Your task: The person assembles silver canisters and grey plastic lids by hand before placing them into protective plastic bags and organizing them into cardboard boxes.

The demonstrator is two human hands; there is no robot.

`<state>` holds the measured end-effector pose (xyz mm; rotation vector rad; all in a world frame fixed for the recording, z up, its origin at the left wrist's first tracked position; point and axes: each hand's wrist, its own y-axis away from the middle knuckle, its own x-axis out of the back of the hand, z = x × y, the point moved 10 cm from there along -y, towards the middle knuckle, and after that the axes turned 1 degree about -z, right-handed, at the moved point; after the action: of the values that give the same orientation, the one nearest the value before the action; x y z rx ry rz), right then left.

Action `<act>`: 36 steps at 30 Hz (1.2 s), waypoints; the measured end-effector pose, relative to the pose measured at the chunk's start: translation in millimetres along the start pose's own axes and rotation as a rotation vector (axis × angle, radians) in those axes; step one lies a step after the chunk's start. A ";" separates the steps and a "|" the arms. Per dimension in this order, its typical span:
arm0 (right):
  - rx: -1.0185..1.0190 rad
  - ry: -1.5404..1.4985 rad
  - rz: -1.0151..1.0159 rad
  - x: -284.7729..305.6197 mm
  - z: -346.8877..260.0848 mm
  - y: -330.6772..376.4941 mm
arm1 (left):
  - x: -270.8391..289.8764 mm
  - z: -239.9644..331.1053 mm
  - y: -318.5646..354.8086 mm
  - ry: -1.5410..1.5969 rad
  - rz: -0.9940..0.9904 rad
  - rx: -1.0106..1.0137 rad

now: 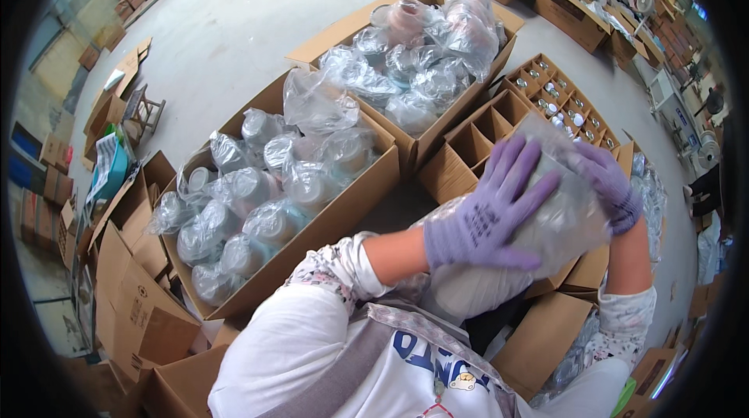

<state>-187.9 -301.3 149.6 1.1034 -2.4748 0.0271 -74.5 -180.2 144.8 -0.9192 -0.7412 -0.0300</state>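
Note:
Both my hands wear purple knit gloves and rest on a clear plastic bag point(573, 223) lying over my lap. A pale, bulky item shows blurrily inside, and its kind is not clear. My left hand point(499, 207) lies flat across the bag's near left side, fingers stretched and spread. At the bag's far right edge, my right hand point(608, 184) curls round the plastic, its fingertips partly hidden. Just beyond the bag stands a divided carton point(449, 172) with open cardboard cells. White-capped and silvery round tops fill the cells of its far part point(558, 98).
Left of me, an open carton point(312, 235) holds several plastic-wrapped jars or cups point(246, 188). Another full carton point(413, 145) adjoins it behind. Flattened cardboard point(140, 313) and a blue basin point(109, 168) lie at far left. An open carton flap point(542, 340) is near my right knee.

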 end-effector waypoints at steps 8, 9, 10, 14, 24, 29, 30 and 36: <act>0.187 -0.066 0.710 12.1 75.8 57.0 | 93.6 -108.8 5.2 -0.106 0.132 0.308; 0.130 -0.191 0.730 -1.8 115.9 63.2 | 103.0 -151.3 34.3 -0.036 0.216 0.490; 0.076 -0.334 0.714 -22.8 144.0 65.0 | 108.5 -199.6 78.9 0.069 0.293 0.693; -0.044 -0.623 0.572 -89.4 187.0 23.3 | 87.0 -297.1 245.0 0.423 0.650 1.260; 0.242 -0.419 -0.005 -177.8 49.8 -292.0 | 294.3 -359.3 283.7 0.520 1.275 1.079; 0.445 0.055 -0.106 -248.1 0.1 -430.4 | 342.3 -320.2 309.2 0.002 1.353 0.978; 0.470 0.411 -0.114 -266.6 -4.8 -449.0 | 336.3 -315.9 312.2 0.064 1.299 0.994; -0.045 0.654 -0.379 -371.1 70.6 -543.1 | 318.0 -326.6 307.1 -0.216 0.790 1.001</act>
<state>392.9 -424.0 -142.4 1.2768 -1.6661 0.1867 451.5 -138.0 -8.9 -0.1873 -0.4437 1.0615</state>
